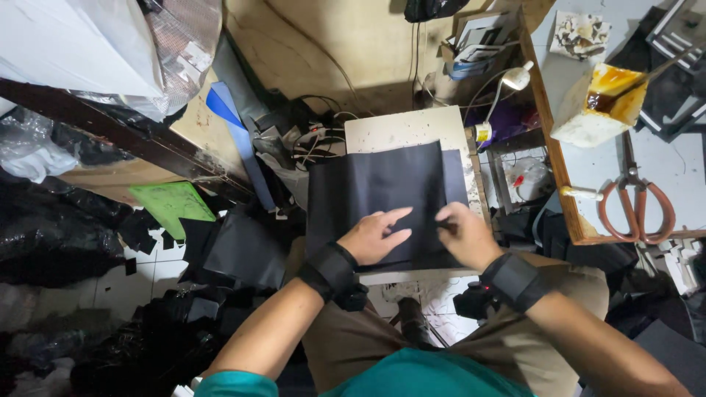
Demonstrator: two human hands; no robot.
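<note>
A: At the near edge of the small white work slab (382, 129), the left hand (375, 237) lies flat and open on the black sheet (375, 187), fingers spread, gripping nothing, only pressing. The right hand (465, 235) is closed to a pinch at the sheet's right part; whether it has the material itself or a small tool between the fingertips cannot be told.

B: How is this step best done?

A: As a judgement: keep the flat palm weighting the sheet so it does not creep, and work the pinching hand along the edge in short moves, so the overlapping right strip stays aligned.

B: Where does the sheet lie?

A: Across the slab, covering most of it, overhanging to the left, just above the person's lap.

B: Counts?

A: One black sheet on the slab, with a second layer showing along its right side. Two hands, two black wristbands. To the right on the bench (548, 132): one pair of orange-handled scissors (636, 206), one pot of amber glue (599, 106) with one brush standing in it. One green card (170, 206) at left; black offcuts on the floor (151, 265), too many and too heaped to count.
</note>
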